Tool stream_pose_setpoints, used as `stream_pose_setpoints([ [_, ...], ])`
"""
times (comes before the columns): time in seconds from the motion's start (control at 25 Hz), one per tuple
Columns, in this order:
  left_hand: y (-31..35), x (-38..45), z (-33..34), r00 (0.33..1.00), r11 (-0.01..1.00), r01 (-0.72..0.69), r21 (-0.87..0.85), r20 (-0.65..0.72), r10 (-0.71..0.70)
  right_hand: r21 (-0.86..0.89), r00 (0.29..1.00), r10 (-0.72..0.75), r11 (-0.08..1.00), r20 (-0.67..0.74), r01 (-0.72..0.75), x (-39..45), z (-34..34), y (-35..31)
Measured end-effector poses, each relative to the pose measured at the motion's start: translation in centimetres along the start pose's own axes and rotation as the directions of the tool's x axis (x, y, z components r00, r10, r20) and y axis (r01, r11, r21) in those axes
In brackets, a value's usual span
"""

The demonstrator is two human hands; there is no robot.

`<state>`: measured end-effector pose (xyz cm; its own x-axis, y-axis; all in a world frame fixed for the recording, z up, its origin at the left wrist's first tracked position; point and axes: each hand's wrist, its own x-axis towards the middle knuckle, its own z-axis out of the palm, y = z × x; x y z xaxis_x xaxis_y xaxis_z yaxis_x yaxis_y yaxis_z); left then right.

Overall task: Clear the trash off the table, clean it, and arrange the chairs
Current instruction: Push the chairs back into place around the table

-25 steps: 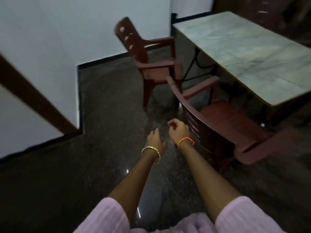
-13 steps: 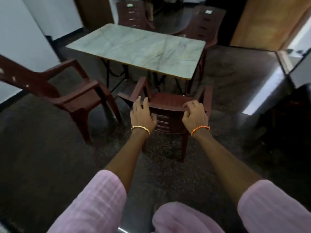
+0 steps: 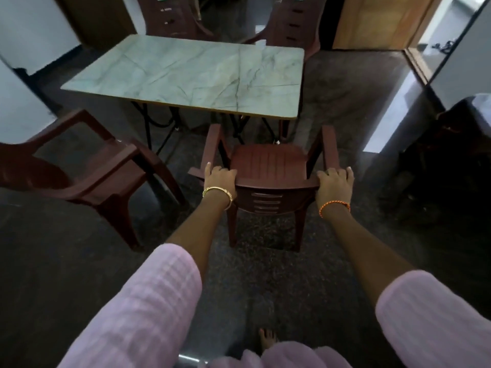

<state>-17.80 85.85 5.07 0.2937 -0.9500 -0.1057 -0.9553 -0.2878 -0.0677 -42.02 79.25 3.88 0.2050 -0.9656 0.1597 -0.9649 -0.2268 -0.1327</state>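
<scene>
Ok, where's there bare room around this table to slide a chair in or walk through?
The floor strip right of the table, toward the doorway, is bare. The near edge is crowded: both hands, left hand and right hand, grip the near chair there, and a side chair stands left. Two far chairs line the opposite edge.

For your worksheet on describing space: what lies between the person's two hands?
In the head view, the chair's backrest spans from the left hand to the right hand; both grip it.

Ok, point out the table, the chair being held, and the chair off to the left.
table (image 3: pixel 186 73): head view, bare marble-patterned top.
held chair (image 3: pixel 268 163): head view, middle of its seat.
left chair (image 3: pixel 87 179): head view, near armrest.
</scene>
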Motion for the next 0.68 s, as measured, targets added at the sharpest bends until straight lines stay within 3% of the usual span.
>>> stream_pose_setpoints([
  [0.12, -0.9, 2.1, -0.8, 0.989, 0.987, -0.138, 0.081, 0.059, 0.134, 0.050, 0.998, 0.044, 0.998, -0.041, -0.042, 0.2, 0.2, -0.1],
  [0.32, -2.8, 3.4, -1.5, 0.914, 0.928, -0.369, 0.056, 0.203, 0.351, 0.055, 0.986, 0.111, 0.993, -0.124, -0.105, 0.1, 1.4, -1.0],
  [0.44, -3.5, 3.4, -1.9, 0.895, 0.925, -0.379, -0.005, 0.251, 0.368, 0.105, 0.980, 0.136, 0.987, -0.144, -0.122, 0.3, 1.3, -1.8],
  [0.68, -11.0, 2.3, -1.5, 0.889, 0.905, -0.423, 0.043, 0.217, 0.405, 0.190, 0.908, 0.117, 0.981, -0.402, -0.042, -3.8, 3.5, -8.6],
])
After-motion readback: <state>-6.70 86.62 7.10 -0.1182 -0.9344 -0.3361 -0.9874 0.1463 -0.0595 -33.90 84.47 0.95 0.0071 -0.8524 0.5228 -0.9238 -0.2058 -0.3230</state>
